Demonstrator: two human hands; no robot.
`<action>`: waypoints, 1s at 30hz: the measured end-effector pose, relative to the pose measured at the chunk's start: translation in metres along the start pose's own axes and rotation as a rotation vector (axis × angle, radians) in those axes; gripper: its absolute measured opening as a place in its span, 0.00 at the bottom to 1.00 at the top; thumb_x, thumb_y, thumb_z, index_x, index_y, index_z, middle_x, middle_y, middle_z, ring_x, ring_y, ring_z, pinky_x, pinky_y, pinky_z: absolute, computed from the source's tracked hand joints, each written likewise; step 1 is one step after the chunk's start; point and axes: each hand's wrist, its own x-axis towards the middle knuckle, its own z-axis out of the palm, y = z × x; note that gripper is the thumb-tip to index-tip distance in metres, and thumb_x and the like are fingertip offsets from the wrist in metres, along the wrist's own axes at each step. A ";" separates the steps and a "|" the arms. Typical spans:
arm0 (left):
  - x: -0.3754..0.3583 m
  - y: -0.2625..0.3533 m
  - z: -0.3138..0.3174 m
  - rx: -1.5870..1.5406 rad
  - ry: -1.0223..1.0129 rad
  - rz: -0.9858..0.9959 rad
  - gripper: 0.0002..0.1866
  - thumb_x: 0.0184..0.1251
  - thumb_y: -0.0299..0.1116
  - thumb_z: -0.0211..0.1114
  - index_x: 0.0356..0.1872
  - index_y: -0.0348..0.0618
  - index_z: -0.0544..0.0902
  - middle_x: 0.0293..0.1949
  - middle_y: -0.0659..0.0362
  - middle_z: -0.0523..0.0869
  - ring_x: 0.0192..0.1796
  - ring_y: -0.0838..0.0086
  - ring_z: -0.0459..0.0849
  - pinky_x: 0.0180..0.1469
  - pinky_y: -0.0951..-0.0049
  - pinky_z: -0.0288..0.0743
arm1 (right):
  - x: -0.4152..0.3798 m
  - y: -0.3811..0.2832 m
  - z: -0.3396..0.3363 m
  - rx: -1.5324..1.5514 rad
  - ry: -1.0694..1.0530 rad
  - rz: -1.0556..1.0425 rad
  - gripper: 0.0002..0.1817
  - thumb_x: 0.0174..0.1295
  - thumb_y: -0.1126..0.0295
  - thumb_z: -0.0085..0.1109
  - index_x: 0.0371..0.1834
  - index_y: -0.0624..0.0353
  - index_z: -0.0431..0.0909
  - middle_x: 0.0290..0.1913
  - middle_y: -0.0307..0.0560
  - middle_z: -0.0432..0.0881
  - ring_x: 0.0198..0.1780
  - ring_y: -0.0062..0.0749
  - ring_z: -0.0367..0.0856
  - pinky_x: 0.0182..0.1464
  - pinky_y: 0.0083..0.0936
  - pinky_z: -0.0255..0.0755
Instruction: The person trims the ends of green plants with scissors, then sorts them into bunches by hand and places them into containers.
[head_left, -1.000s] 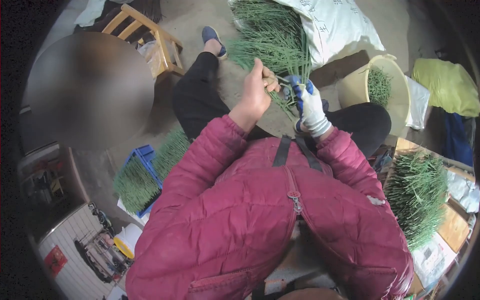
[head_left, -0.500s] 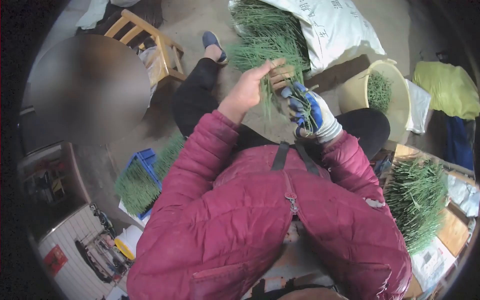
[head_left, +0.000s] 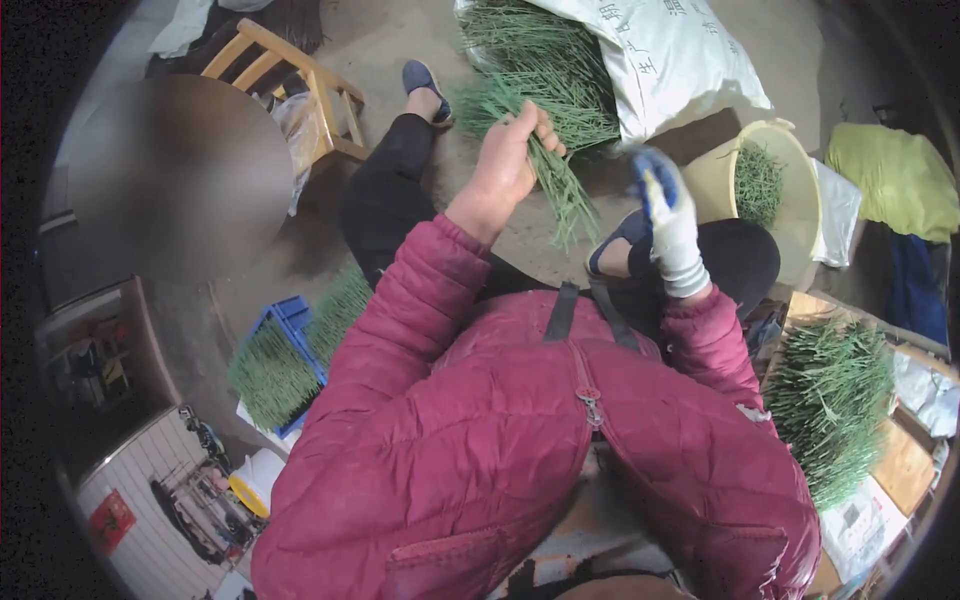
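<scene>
My bare left hand (head_left: 512, 160) is closed round a bunch of thin green stalks (head_left: 567, 200), whose ends hang down to the right. Just beyond it, a large heap of the same stalks (head_left: 545, 60) spills from the mouth of a white woven sack (head_left: 685, 65). To the right, my right hand (head_left: 660, 195) wears a white glove with a blue palm and is raised apart from the bunch, over my knee. Motion smears its fingers. Beside it, a cream bucket (head_left: 805, 200) tilts towards me with some green stalk pieces (head_left: 757, 185) inside.
Several stalk bundles stand in a blue crate (head_left: 292, 318) at my left. Another stack of stalks (head_left: 830, 400) lies at my right. A wooden chair (head_left: 325, 115) is at the upper left, near a blurred-out round area. A yellow-green bag (head_left: 890, 180) sits behind the bucket.
My right hand has moved away to the right and up, off the stalks it was gripping. My left hand has closed round the bunch and shifted slightly up.
</scene>
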 end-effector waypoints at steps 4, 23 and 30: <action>0.004 0.000 0.003 -0.034 0.103 -0.016 0.20 0.72 0.43 0.48 0.22 0.42 0.72 0.22 0.57 0.73 0.28 0.66 0.77 0.39 0.68 0.75 | -0.005 -0.026 0.020 -0.279 0.156 -0.450 0.39 0.54 0.55 0.59 0.65 0.65 0.57 0.61 0.55 0.66 0.63 0.39 0.65 0.63 0.33 0.60; 0.022 -0.004 -0.007 -0.273 0.397 -0.143 0.16 0.72 0.42 0.46 0.25 0.46 0.62 0.16 0.63 0.62 0.18 0.75 0.62 0.35 0.58 0.79 | 0.017 -0.002 0.042 -0.866 -0.226 -0.803 0.47 0.46 0.40 0.62 0.65 0.60 0.60 0.54 0.49 0.71 0.55 0.43 0.69 0.53 0.36 0.63; 0.030 -0.014 -0.005 -0.172 0.514 -0.159 0.19 0.73 0.45 0.43 0.22 0.45 0.63 0.12 0.65 0.58 0.15 0.75 0.52 0.20 0.73 0.54 | 0.028 0.003 0.040 0.468 -0.289 -0.002 0.10 0.62 0.74 0.54 0.46 0.60 0.74 0.46 0.44 0.79 0.50 0.26 0.75 0.56 0.21 0.67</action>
